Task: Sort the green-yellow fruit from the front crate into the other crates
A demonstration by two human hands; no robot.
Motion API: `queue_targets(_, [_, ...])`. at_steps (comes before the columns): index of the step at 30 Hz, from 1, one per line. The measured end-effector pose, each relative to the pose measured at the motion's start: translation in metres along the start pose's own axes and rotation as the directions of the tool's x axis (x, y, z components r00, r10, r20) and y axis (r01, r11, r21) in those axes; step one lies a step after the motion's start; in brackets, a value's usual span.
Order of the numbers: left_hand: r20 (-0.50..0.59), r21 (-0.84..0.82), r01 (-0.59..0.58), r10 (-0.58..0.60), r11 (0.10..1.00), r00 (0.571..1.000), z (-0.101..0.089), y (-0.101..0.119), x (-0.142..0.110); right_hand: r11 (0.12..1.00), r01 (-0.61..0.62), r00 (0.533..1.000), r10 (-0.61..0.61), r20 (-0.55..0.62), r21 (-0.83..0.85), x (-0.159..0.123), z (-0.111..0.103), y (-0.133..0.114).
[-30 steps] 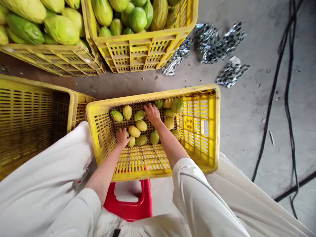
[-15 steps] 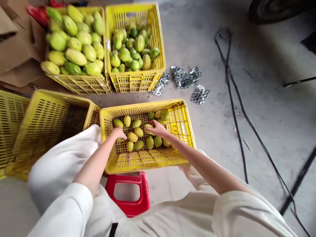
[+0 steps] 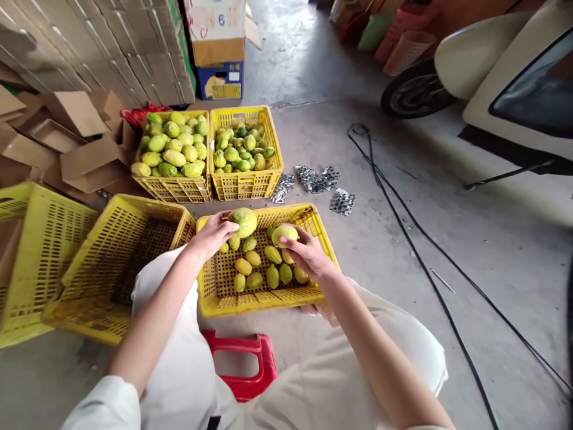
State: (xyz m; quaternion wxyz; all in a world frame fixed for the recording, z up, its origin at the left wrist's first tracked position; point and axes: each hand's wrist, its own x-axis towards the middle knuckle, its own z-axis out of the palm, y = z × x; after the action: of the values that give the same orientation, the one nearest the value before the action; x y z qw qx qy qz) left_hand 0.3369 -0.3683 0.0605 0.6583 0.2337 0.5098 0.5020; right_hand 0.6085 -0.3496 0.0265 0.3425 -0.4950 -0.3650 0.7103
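Note:
My left hand [image 3: 213,236] is closed on a large yellow-green fruit [image 3: 243,223], oval and bumpy like a lemon or small papaya. My right hand [image 3: 308,252] grips a paler, smoother yellow-green fruit [image 3: 283,235] of the same sort. Both fruits are raised over the yellow plastic crate [image 3: 264,306] before my knees. On that crate's perforated floor lie several smaller oval fruits [image 3: 254,280], loosely spread. My right hand and the fruit in it hide some of those beneath.
Two fruit-filled yellow crates [image 3: 179,190] stand beyond. At left are another yellow crate [image 3: 96,292] and a taller one [image 3: 40,263], with cardboard boxes [image 3: 89,170] behind. A red stool [image 3: 250,388], black cable [image 3: 416,239], foil scraps [image 3: 317,179] and a scooter [image 3: 474,65] are around.
Both hands have come up from the crate floor, each now with a fruit. The view has tilted upward, bringing the stacked cartons and scooter into sight.

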Motion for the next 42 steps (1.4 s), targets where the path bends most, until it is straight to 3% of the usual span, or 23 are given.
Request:
queue_targets(6, [-0.094,-0.228,0.144,-0.169,0.963,0.981,0.027,-0.008,0.018,0.993,-0.028,0.999,0.030,-0.012,0.119,0.011,-0.006,0.008])
queue_targets(10, [-0.171,-0.178,0.113,-0.144,0.977,0.975,0.034,-0.013,0.034,0.988,0.046,0.990,-0.065,-0.123,-0.150,0.022,-0.012,0.008])
queue_targets(13, [-0.198,-0.133,0.128,-0.153,0.983,0.968,0.034,-0.015,0.040,0.966,0.094,0.989,-0.117,-0.086,-0.240,0.028,-0.012,0.003])
queue_targets(18, [-0.210,-0.170,0.140,-0.175,0.975,0.962,0.038,-0.012,0.041,0.972,0.165,0.986,-0.166,0.007,-0.164,0.026,-0.007,-0.006])
queue_targets(24, [-0.139,-0.157,0.140,-0.162,0.978,0.977,0.044,-0.008,0.042,0.974,0.185,0.980,-0.192,-0.047,-0.129,0.023,-0.010,-0.006])
queue_targets(28, [-0.183,-0.153,0.106,-0.134,0.982,0.974,0.045,-0.009,0.042,0.970,0.224,0.972,-0.229,-0.043,-0.091,0.029,-0.010,-0.011])
queue_targets(31, [-0.178,-0.166,0.128,-0.158,0.978,0.971,0.046,-0.011,0.042,0.977,0.207,0.978,-0.205,-0.040,0.053,0.031,-0.007,-0.018])
queue_targets(36, [-0.048,-0.115,0.159,-0.166,0.981,0.985,0.044,-0.017,0.044,0.974,0.178,0.983,-0.184,0.029,0.143,0.027,-0.003,-0.026])
queue_targets(42, [-0.075,-0.147,0.091,-0.103,0.985,0.992,0.040,-0.022,0.048,0.962,0.162,0.987,-0.157,-0.038,0.219,0.030,-0.005,-0.020])
